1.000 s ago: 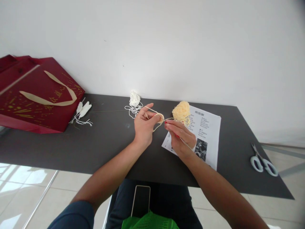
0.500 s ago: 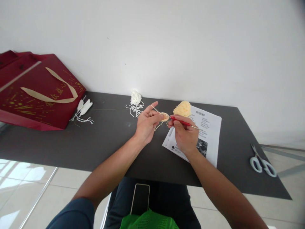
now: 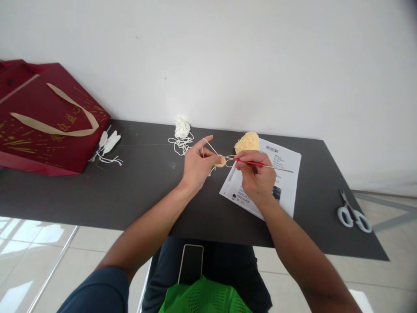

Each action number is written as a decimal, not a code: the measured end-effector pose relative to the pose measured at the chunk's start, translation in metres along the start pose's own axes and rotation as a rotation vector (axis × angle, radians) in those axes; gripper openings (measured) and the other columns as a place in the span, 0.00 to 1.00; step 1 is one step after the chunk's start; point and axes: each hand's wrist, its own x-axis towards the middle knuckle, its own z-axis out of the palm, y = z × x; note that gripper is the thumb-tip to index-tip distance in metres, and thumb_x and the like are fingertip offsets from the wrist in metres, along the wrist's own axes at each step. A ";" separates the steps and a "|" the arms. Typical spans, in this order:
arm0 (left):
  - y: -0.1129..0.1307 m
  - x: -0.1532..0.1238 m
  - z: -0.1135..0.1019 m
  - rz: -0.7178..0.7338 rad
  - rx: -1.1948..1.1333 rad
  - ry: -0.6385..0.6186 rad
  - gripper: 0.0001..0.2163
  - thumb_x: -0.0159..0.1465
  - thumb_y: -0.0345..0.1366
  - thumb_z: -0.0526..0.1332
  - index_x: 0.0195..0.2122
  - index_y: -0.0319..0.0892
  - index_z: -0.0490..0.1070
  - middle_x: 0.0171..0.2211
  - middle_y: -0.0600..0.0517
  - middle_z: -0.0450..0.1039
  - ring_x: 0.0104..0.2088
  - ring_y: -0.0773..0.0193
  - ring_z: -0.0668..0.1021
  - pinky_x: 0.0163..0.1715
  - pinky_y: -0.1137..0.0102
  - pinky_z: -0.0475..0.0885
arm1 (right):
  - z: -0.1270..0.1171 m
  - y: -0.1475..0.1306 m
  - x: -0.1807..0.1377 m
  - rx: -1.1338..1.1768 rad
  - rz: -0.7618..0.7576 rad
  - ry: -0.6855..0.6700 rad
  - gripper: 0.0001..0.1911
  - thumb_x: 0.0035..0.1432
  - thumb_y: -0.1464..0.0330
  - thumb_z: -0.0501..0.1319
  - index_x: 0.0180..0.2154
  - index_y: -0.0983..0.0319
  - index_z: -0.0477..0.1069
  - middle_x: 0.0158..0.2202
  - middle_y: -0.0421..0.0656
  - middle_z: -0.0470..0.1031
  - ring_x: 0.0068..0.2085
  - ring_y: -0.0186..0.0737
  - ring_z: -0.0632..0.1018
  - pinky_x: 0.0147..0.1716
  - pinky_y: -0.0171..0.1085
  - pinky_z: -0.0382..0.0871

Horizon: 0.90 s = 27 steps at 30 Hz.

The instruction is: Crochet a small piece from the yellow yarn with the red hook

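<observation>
Yarn pc (image 3: pixel 222 162) in L grip (image 3: pixel 197 167), at fingertips

Left hand (image 3: pixel 197 166) pinching, right hand (image 3: pixel 258 177) curled, forearms (image 3: pixel 154 224) bare

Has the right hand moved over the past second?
Yes. Judged against the printed sheet, the right hand, holding the red-handled hook, has shifted rightward, widening its gap from the left hand.
</observation>
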 end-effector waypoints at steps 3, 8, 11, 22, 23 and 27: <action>-0.005 -0.002 0.000 0.126 0.076 0.032 0.33 0.50 0.28 0.70 0.60 0.38 0.73 0.24 0.58 0.77 0.23 0.69 0.74 0.27 0.72 0.68 | 0.002 -0.003 -0.005 -0.090 0.004 0.023 0.05 0.63 0.70 0.67 0.40 0.55 0.76 0.39 0.42 0.82 0.39 0.39 0.81 0.39 0.42 0.77; -0.009 -0.007 0.002 0.252 0.180 0.074 0.30 0.52 0.26 0.66 0.58 0.44 0.75 0.26 0.58 0.77 0.24 0.69 0.74 0.27 0.72 0.69 | 0.006 -0.011 -0.006 -0.059 0.151 0.104 0.03 0.62 0.69 0.68 0.38 0.56 0.75 0.38 0.40 0.82 0.32 0.35 0.79 0.31 0.38 0.75; -0.009 -0.007 0.000 0.261 0.199 0.059 0.29 0.52 0.25 0.65 0.57 0.44 0.76 0.26 0.58 0.77 0.24 0.69 0.74 0.27 0.72 0.69 | 0.006 -0.013 -0.002 0.018 0.227 0.111 0.03 0.62 0.69 0.68 0.36 0.57 0.75 0.36 0.38 0.81 0.28 0.32 0.78 0.28 0.36 0.73; -0.003 -0.002 -0.002 0.160 0.056 -0.025 0.27 0.51 0.25 0.67 0.55 0.40 0.76 0.28 0.56 0.79 0.26 0.68 0.77 0.30 0.71 0.72 | 0.001 0.002 0.010 0.414 0.421 0.126 0.10 0.55 0.70 0.74 0.34 0.59 0.74 0.32 0.37 0.82 0.25 0.30 0.77 0.25 0.33 0.73; -0.003 -0.002 -0.002 0.156 0.042 -0.031 0.27 0.51 0.25 0.67 0.55 0.41 0.75 0.28 0.56 0.79 0.26 0.67 0.78 0.30 0.71 0.73 | 0.001 0.002 0.011 0.448 0.442 0.129 0.10 0.54 0.70 0.74 0.34 0.59 0.74 0.31 0.37 0.82 0.25 0.30 0.77 0.25 0.32 0.73; -0.002 -0.003 -0.001 0.146 0.007 -0.056 0.26 0.51 0.26 0.68 0.54 0.41 0.75 0.28 0.56 0.79 0.27 0.67 0.78 0.31 0.70 0.73 | 0.002 0.005 0.011 0.502 0.509 0.111 0.11 0.55 0.69 0.74 0.34 0.59 0.73 0.32 0.37 0.82 0.27 0.30 0.78 0.26 0.32 0.74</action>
